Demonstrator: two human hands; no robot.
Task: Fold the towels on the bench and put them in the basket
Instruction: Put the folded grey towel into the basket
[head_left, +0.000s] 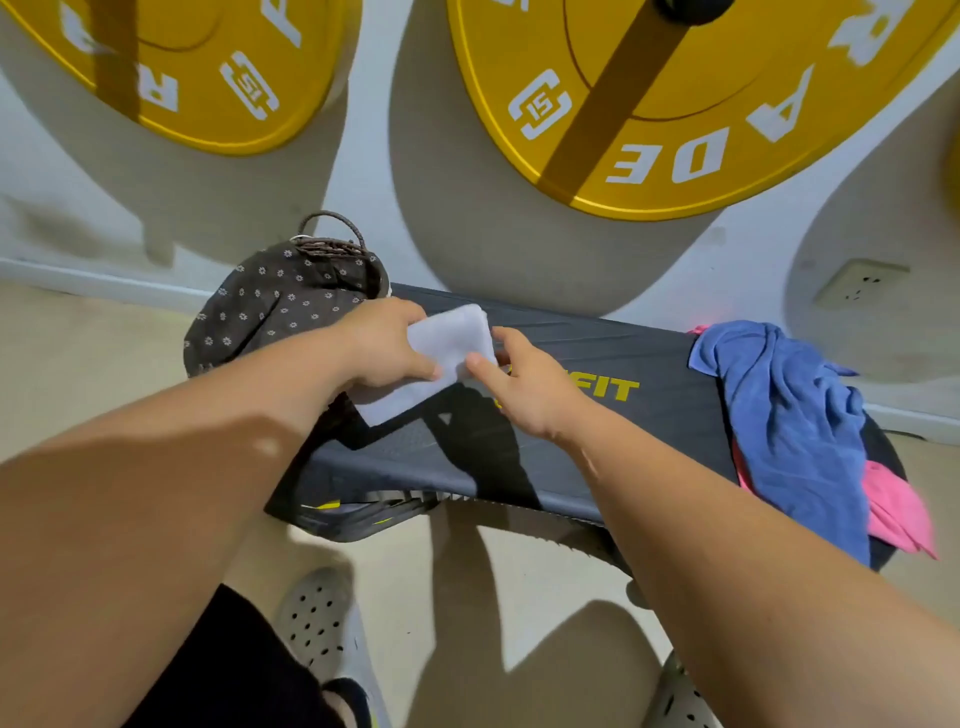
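Observation:
A folded white towel (447, 345) is held just above the left end of the dark bench (597, 415). My left hand (387, 345) grips its left side, fingers curled over the top. My right hand (524, 382) pinches its right edge with thumb and fingers. The wicker basket (280, 306) with a dark flowered lining stands on the floor at the bench's left end, close behind my left hand. A crumpled blue towel (789, 415) lies over the bench's right end with a pink towel (893, 512) under it.
Two large yellow weight plates (675, 119) hang on the white wall behind the bench. A wall socket (857, 283) sits low at the right. My feet in grey perforated clogs (322, 623) stand on the beige floor in front of the bench.

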